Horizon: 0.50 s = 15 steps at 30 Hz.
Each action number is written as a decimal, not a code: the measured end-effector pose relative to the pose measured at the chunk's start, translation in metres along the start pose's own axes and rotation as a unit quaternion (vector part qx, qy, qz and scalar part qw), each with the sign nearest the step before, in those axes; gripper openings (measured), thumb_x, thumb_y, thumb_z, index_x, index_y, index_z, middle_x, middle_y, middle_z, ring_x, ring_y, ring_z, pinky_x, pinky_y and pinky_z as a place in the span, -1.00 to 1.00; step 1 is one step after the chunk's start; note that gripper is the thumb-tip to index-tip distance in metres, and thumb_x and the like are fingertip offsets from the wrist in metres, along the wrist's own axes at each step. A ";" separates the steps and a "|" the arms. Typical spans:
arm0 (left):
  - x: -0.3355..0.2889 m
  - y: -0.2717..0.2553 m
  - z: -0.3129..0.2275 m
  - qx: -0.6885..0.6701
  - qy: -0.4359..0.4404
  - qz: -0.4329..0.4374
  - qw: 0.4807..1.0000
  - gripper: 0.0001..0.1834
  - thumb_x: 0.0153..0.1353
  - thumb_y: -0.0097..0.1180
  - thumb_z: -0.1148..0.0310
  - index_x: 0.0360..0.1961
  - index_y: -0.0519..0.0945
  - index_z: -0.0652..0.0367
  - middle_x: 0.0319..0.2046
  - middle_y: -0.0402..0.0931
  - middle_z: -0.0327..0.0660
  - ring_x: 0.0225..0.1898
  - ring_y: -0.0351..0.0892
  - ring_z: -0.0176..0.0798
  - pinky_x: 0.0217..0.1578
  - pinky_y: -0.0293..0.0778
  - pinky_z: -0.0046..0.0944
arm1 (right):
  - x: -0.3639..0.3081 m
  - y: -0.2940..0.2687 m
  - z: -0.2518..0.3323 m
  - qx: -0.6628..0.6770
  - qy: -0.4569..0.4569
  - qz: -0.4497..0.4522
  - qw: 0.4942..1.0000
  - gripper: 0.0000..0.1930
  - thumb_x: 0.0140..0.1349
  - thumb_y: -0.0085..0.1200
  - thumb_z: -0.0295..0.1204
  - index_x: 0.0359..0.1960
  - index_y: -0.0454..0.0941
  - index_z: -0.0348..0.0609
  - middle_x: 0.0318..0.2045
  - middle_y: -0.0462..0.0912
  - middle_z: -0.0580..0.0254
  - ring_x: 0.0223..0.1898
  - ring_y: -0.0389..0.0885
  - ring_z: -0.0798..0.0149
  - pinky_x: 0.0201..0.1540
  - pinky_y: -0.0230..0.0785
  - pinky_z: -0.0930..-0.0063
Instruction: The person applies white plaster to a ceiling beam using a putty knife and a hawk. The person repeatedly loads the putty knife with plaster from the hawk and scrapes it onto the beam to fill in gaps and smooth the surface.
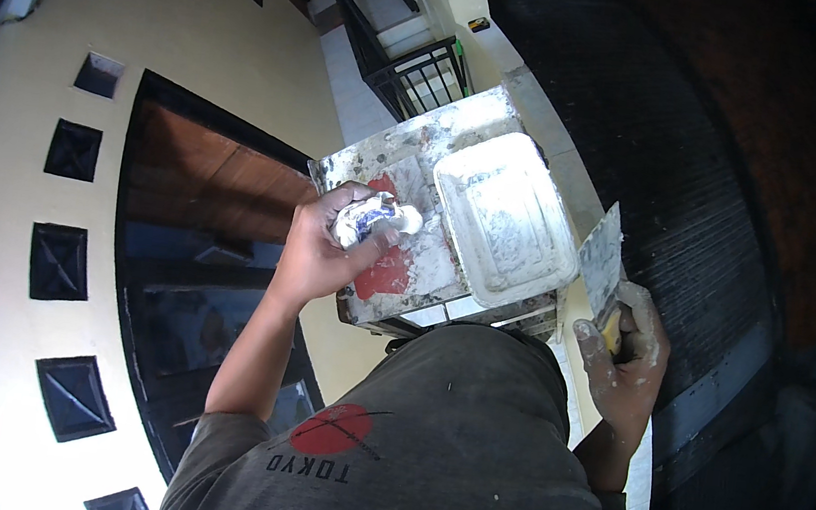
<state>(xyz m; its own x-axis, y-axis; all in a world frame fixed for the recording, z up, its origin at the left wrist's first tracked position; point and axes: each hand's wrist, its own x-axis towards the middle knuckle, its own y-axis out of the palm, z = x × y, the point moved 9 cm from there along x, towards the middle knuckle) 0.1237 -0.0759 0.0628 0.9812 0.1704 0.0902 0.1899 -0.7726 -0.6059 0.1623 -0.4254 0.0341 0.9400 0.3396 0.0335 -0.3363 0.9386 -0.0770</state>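
Gripping a crumpled bundle, the left hand has its fingers and thumb closed around the white and blue wrapping, over the left part of the table, while the right hand holds a scraper by its yellow handle, blade pointing up and away from the body. The blade stands just beside the right rim of the tray, with no contact that I can make out. Some of the work looks done: white residue coats the tray's floor, white smears mark the blade and the right fingers, and the table carries more white over its red patches (old stains or fresh spills, I cannot tell). The work seems to be midway rather than finished, since both hands are loaded and neither thing is set down. No clear heap shows in the tray. A pale lump sits at the bundle's right end; whether it is paste or wrapping is unclear, so how much remains inside is hidden.
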 end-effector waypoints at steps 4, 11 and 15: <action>0.000 0.002 -0.003 0.016 0.005 0.003 1.000 -0.75 0.19 0.33 0.63 -0.09 0.65 0.32 -0.28 0.69 -0.27 -0.26 0.59 -0.50 -0.19 0.52 -0.41 | 0.000 0.001 -0.003 -0.003 0.014 -0.005 1.000 -0.54 0.25 0.21 -0.69 0.20 0.44 -0.41 -0.05 0.70 0.01 0.01 0.62 0.38 0.07 0.39 0.52; 0.001 -0.001 0.019 -0.007 -0.013 -0.014 1.000 -0.79 0.20 0.31 0.65 -0.13 0.65 0.34 -0.28 0.70 -0.24 -0.24 0.62 -0.48 -0.16 0.54 -0.39 | 0.001 -0.002 -0.012 -0.049 0.013 -0.010 0.999 -0.54 0.27 0.21 -0.67 0.20 0.44 -0.42 -0.03 0.70 -0.02 0.03 0.62 0.34 0.09 0.39 0.49; 0.000 0.001 0.021 -0.030 -0.012 -0.011 0.999 -0.80 0.21 0.30 0.64 -0.13 0.65 0.35 -0.27 0.71 -0.23 -0.22 0.63 -0.46 -0.15 0.54 -0.38 | 0.004 0.001 -0.005 -0.032 0.006 -0.004 0.999 -0.54 0.27 0.22 -0.66 0.21 0.44 -0.41 -0.04 0.70 0.00 0.02 0.61 0.37 0.08 0.38 0.51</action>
<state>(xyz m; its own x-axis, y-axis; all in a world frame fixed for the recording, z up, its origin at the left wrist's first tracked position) 0.1227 -0.0634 0.0454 0.9758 0.2021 0.0834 0.2139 -0.8040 -0.5548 0.1663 -0.4235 0.0291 0.9433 0.3313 0.0222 -0.3252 0.9352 -0.1399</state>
